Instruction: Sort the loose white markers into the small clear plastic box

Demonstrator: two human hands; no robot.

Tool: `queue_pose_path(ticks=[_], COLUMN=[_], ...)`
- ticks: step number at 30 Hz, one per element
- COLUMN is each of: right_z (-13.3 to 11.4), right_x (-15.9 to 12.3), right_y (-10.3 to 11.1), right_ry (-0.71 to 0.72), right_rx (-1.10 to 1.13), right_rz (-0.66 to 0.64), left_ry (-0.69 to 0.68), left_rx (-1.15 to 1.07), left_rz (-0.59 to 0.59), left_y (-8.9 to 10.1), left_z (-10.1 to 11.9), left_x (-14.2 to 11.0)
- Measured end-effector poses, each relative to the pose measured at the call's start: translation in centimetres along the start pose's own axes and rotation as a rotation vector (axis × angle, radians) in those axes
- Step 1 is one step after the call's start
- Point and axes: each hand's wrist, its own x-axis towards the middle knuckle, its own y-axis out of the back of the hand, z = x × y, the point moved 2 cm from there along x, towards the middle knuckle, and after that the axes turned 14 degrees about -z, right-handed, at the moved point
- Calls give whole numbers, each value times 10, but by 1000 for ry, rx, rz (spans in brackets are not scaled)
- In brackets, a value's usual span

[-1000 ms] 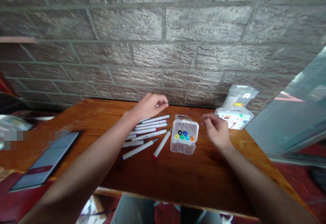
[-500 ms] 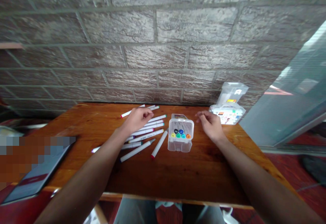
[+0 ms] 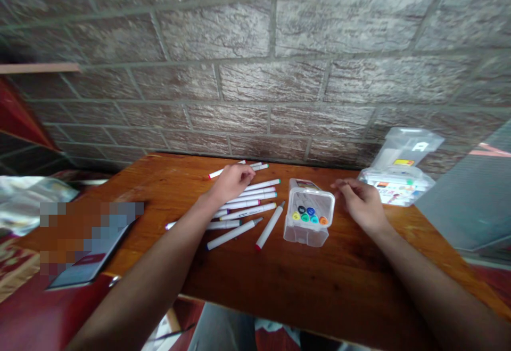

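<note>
My left hand (image 3: 232, 181) is over the pile of white markers (image 3: 251, 211), its fingers curled together. Whether a marker is in them is hidden. Across from it, a clear plastic case (image 3: 305, 237) lies on its side with its open end towards me. Several markers stand inside, showing round coloured caps (image 3: 305, 217) in black, blue, yellow, green and orange. My right hand (image 3: 361, 202) is just right of this case, fingers loosely bent and apart, with nothing seen in them. One red-ended marker (image 3: 270, 227) lies between the pile and the case.
At the back right of the wooden table (image 3: 255, 276) stands a second clear case (image 3: 399, 186) with its lid raised. A tablet (image 3: 91, 260) lies at the left edge, partly blurred out. The brick wall (image 3: 247, 84) closes off the far side.
The view has turned left, so everything sits further right in the picture. My left hand stays by the markers and my right hand by the case; the caps inside look the same.
</note>
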Motion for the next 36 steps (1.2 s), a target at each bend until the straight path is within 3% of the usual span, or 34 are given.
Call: queue_pose_path(ticks=[3,6,14,18,25,36], right_z=[2,1,-1,1,0,2], right_x=[1,1,0,0,1,1], right_y=[0,0,-1,-1,-1,-4], right_ry=[2,-2,6,8,-1,-16], right_rx=[4,3,-3,-5,-3,-14], right_rz=[-4,-8,-9,-19,-31,-40], left_ry=[11,81,327,332,249,276], left_rx=[22,52,133,142,179,238], left_rz=[-16,42,177,135,12,-101], left_y=[0,6,29,28,20,5], left_z=[-1,-7,-47,-61,-65,-79], left_x=[0,-2,-7,-6,1,4])
